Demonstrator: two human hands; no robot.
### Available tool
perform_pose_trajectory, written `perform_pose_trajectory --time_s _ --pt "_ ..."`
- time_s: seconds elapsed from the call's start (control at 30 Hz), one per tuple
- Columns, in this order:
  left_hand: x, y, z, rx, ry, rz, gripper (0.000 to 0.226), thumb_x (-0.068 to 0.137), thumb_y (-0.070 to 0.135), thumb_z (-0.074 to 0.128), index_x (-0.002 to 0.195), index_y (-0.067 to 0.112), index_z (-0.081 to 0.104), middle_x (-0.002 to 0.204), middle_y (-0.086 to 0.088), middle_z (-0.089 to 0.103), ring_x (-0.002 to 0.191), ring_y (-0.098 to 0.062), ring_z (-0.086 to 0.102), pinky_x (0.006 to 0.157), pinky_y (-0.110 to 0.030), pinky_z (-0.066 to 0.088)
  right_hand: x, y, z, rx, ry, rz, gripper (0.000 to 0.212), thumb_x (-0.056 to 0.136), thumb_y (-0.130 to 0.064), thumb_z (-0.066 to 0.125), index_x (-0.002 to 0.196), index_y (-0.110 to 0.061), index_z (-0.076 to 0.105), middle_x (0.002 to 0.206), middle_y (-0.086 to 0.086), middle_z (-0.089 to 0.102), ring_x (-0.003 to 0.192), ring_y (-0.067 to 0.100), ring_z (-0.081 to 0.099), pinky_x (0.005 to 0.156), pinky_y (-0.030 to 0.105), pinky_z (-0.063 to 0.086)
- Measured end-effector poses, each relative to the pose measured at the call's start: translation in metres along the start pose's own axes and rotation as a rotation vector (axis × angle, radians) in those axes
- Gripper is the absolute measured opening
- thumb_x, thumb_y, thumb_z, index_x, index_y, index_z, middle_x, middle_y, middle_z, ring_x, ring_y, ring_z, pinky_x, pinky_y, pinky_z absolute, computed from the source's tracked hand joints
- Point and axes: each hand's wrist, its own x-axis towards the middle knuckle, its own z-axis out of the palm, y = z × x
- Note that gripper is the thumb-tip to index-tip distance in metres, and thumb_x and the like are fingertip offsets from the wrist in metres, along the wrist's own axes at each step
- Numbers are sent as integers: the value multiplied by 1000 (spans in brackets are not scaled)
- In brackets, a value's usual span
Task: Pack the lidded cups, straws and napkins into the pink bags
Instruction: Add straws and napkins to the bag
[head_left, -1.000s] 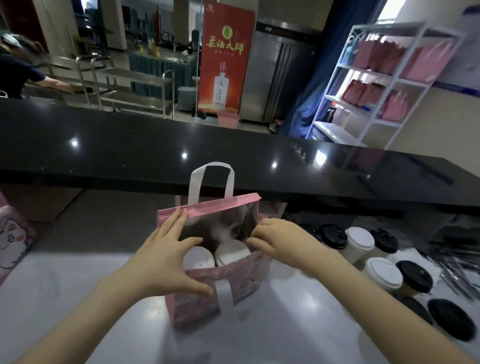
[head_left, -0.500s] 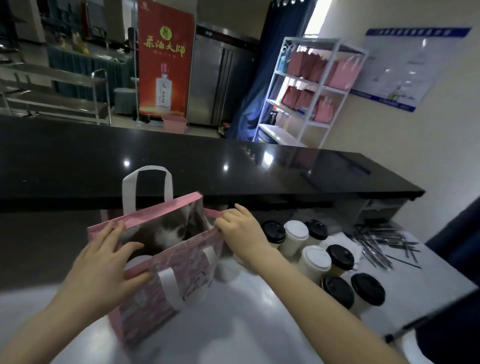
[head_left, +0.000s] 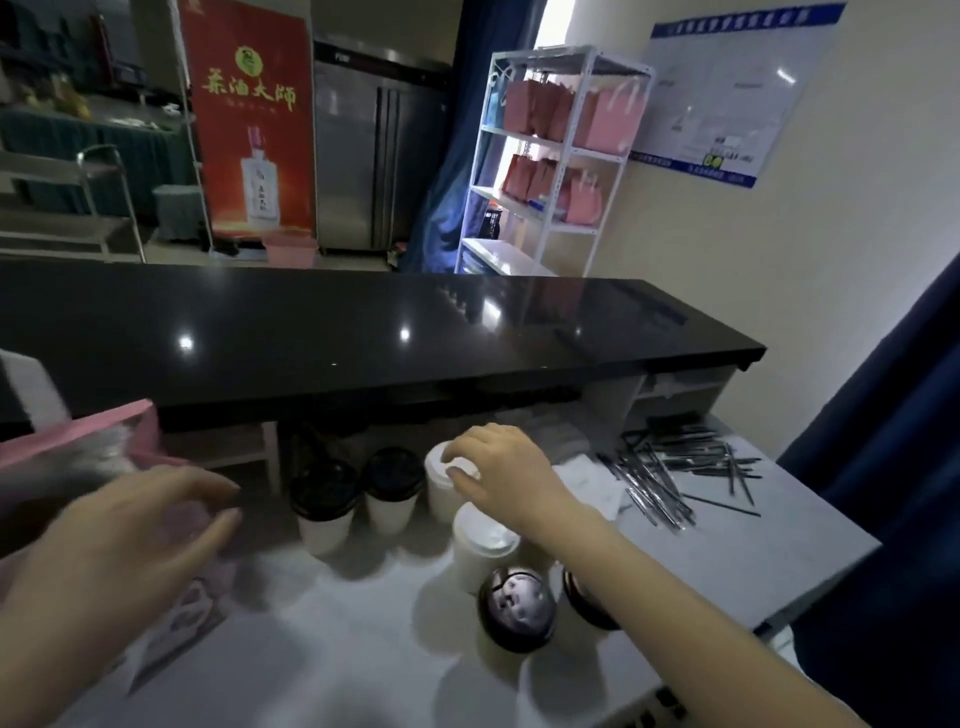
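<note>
Six lidded cups (head_left: 485, 540) crowd the pale worktop (head_left: 337, 665) at centre, all white-bodied, four with black lids and two with white. The right hand (head_left: 498, 467) arches over the far white-lidded cup (head_left: 440, 496), fingers curled round its lid rim, thumb on top. Lifting by the lid alone could pop it loose and spill the drink. The neighbouring cups stand so close that a sideways swing could topple one. The pink bag (head_left: 78, 441) sits at far left, blurred, its mouth hidden. The left hand (head_left: 130, 535) hangs just beside it, fingers loose and spread, holding nothing, so the bag may sag shut. Straws (head_left: 670, 467) lie scattered to the right, over what look like white napkins (head_left: 587, 483).
</note>
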Motion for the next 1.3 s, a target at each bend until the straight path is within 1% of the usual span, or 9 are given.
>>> perform_pose_trajectory --time_s 0.1,0.33,0.43,0.53,0.7,0.87,1.07,1.17,1.3 --pt "34 86 48 -71 -129 48 20 74 23 80 85 36 69 82 24 65 80 -2 62 69 -36 55 -22 82 -10 3 -88 160 22 91 -27 56 109 -20 67 107 0 67 103 22 57 89 33 42" --pt "112 203 203 -171 -370 110 9 83 22 70 91 23 73 87 13 67 87 -7 61 77 -26 47 -57 226 9 132 -238 507 24 88 -29 61 112 -25 62 108 -7 66 101 16 60 81 30 47" --pt "143 228 261 -146 -513 170 16 83 23 67 98 22 72 91 9 66 91 -10 62 79 -23 46 -64 259 37 178 -311 593 38 84 -32 67 120 -24 59 114 -3 65 104 18 59 82 29 46" --pt "168 241 308 -150 -626 177 26 81 20 66 107 19 70 100 6 68 96 -10 63 81 -17 44 -66 277 68 195 -379 635 55 80 -39 71 129 -22 53 125 3 58 116 21 53 95 35 45" --pt "193 242 362 -19 -804 147 39 82 14 67 120 15 63 116 -1 66 102 -15 61 87 -27 49 -61 292 109 101 -403 622 67 80 -46 71 136 -19 45 132 5 50 124 25 41 99 38 39" --pt "203 250 383 112 -811 217 43 86 19 65 128 19 56 125 1 59 114 -17 54 92 -30 46 -59 295 129 28 -361 622 47 79 -39 66 120 -21 55 121 4 54 115 25 44 91 36 37" --pt "201 251 383 235 -848 195 43 84 18 63 125 26 55 122 6 61 113 -19 55 84 -32 47 -62 297 134 135 -306 588 26 82 -28 63 107 -21 62 113 3 54 109 25 45 85 34 34" --pt "202 249 380 212 -833 212 53 81 16 67 130 25 51 126 1 54 115 -22 53 88 -34 47 -62 299 129 230 -300 584 18 81 -25 61 99 -21 61 98 3 57 103 27 49 80 34 37" --pt "203 251 373 22 -773 223 71 75 15 72 139 24 43 128 0 47 113 -22 51 89 -32 45 -64 302 108 456 -253 607 16 75 -17 66 88 -24 61 79 -3 62 84 23 58 72 33 48"
